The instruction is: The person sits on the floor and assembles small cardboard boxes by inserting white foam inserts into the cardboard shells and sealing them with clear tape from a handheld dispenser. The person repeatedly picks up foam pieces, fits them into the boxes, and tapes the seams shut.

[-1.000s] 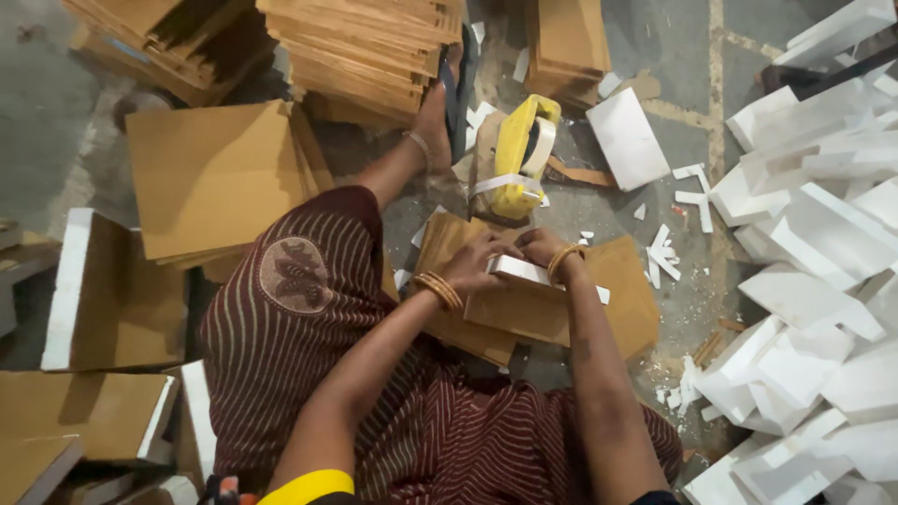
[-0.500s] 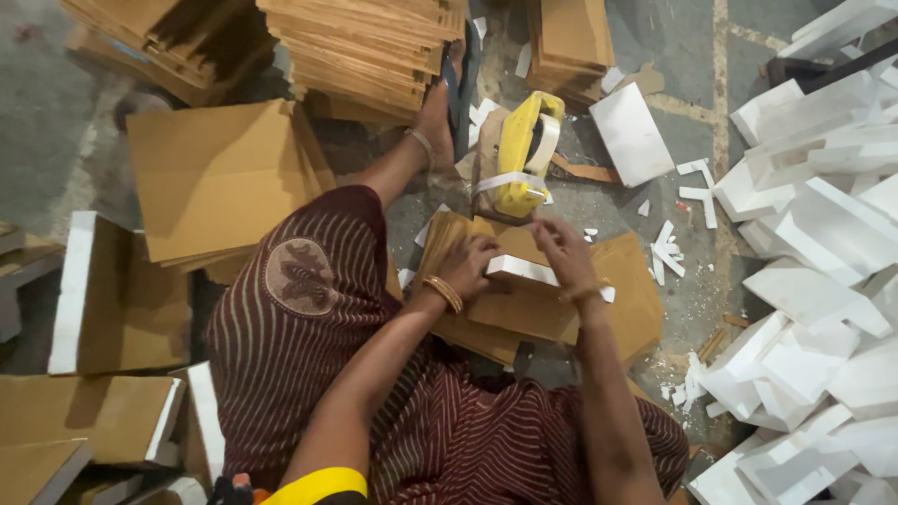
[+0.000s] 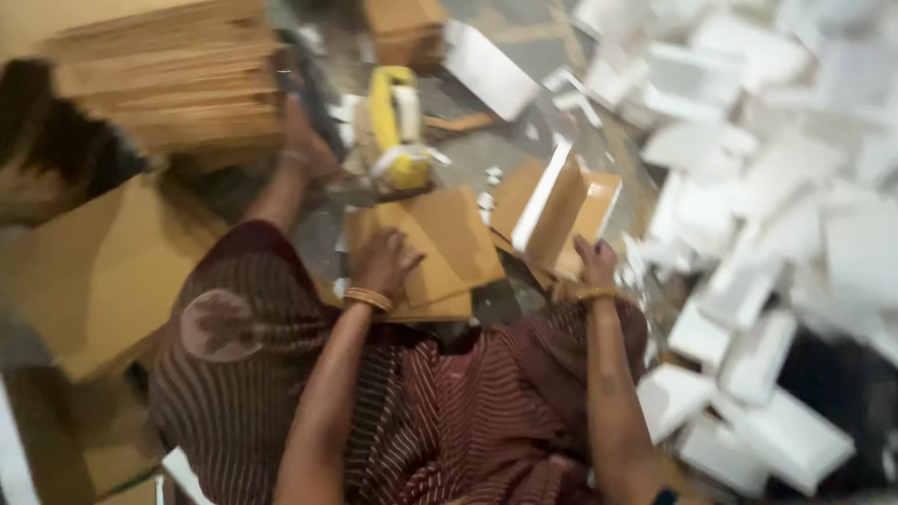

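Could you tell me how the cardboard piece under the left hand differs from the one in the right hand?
The flat cardboard piece lies level on a small stack under the left hand; the lifted cardboard piece is tilted up off the floor in the right hand. The flat one shows only brown, while the lifted one shows a white edge. Both are brown board near the yellow tape dispenser.

Up top left, a tall stack of brown cardboard sheets (image 3: 173, 79) sits on the floor (image 3: 524, 47), with a yellow tape dispenser (image 3: 398, 126) just right of it. Down the right side, white foam pieces (image 3: 776, 187) lie heaped in a loose pile. More flat cardboard (image 3: 94, 271) spreads out at left, and a small brown pile (image 3: 404, 28) rests at the top edge, all blurred.
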